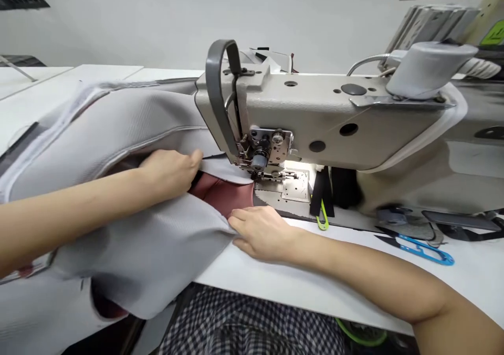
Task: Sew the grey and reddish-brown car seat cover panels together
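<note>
A large grey seat cover point(157, 250), or a similar sewn piece of ribbed fabric, lies across the table's left side and hangs over its front edge. Its reddish-brown underside point(232, 196) shows beside the needle area of the sewing machine point(260, 153). My left hand point(171, 172) is closed on a fold of the cover, left of the presser foot; the fingertips are partly hidden. In front of the needle, my right hand point(262, 231) pinches the near edge of the fabric between thumb and fingers. The fabric reaches up to the presser foot.
Blue thread snips point(425, 250) lie on the white table point(315, 271) at right. Yellow-green snips point(322, 217) and black strips point(325, 189) rest beside the needle plate. A white thread cone point(429, 69) stands on the machine arm. A wall rises behind.
</note>
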Demonstrator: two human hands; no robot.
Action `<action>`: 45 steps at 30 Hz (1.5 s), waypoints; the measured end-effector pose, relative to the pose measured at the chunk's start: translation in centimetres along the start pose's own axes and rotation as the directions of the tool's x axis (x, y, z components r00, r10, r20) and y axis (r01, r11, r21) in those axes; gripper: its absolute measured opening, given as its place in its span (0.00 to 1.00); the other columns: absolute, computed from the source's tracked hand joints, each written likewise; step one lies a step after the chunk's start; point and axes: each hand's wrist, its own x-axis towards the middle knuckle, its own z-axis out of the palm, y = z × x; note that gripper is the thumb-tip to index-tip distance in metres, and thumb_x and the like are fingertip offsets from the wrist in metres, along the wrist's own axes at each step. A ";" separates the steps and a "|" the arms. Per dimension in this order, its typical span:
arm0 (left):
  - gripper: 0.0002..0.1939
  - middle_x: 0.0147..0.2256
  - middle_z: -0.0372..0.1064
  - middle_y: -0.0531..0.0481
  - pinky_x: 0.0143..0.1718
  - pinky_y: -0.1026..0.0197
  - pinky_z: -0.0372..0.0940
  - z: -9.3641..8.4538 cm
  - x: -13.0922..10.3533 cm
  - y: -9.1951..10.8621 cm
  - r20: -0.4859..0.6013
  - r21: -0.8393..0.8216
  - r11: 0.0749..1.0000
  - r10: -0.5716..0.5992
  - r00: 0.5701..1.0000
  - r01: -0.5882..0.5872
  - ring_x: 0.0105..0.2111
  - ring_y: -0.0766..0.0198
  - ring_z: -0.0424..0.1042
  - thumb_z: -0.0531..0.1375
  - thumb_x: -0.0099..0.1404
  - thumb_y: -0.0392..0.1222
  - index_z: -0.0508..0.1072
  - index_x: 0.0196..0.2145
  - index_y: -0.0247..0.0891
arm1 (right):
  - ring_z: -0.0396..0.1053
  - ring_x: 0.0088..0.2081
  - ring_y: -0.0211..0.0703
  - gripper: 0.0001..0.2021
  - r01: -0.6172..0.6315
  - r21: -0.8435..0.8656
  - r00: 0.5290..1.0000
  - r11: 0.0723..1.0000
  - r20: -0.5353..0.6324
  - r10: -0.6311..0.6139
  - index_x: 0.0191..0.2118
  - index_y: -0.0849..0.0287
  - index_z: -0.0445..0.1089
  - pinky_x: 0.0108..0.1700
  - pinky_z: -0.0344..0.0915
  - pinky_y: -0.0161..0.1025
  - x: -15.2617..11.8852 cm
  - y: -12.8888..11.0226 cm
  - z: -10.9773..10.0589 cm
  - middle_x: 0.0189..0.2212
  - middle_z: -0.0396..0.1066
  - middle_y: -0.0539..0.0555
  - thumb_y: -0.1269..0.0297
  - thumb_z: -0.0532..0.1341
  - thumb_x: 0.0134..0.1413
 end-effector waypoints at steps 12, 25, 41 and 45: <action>0.15 0.39 0.72 0.46 0.38 0.61 0.64 1.9 1.1 0.0 -0.110 -0.045 0.758 0.643 0.758 -0.651 0.37 0.59 0.67 0.47 0.73 0.33 0.71 0.34 0.38 | 0.61 0.57 0.60 0.21 -0.030 -0.102 0.992 0.994 -0.121 0.017 0.43 0.64 0.76 0.61 0.61 0.53 0.7 1.2 1.1 0.48 0.70 0.68 0.48 0.61 0.61; 0.16 0.30 0.70 0.49 0.24 0.59 0.50 2.7 3.6 2.7 0.157 -0.220 0.873 0.473 0.867 -0.436 0.32 0.60 0.70 0.55 0.64 0.32 0.74 0.45 0.45 | 0.73 0.53 0.61 0.18 0.074 -0.458 0.948 0.886 -0.242 -0.205 0.47 0.78 0.76 0.55 0.70 0.50 -1.1 0.0 2.4 0.50 0.74 0.72 0.74 0.53 0.60; 0.10 0.31 0.74 0.46 0.27 0.58 0.57 2.0 2.7 6.3 0.179 -0.209 0.939 0.312 0.933 -0.274 0.35 0.56 0.72 0.55 0.64 0.25 0.75 0.36 0.34 | 0.72 0.55 0.58 0.19 0.023 -0.437 0.940 0.899 -0.296 -0.169 0.50 0.79 0.74 0.55 0.73 0.48 -1.3 0.8 2.7 0.53 0.72 0.71 0.77 0.51 0.60; 0.11 0.32 0.73 0.44 0.27 0.60 0.57 2.1 2.9 6.3 0.160 -0.169 0.949 0.293 0.943 -0.266 0.36 0.57 0.72 0.56 0.62 0.25 0.76 0.36 0.34 | 0.72 0.54 0.58 0.19 0.019 -0.449 0.939 0.893 -0.299 -0.170 0.51 0.79 0.74 0.55 0.72 0.47 -1.0 1.3 2.6 0.53 0.72 0.71 0.76 0.52 0.61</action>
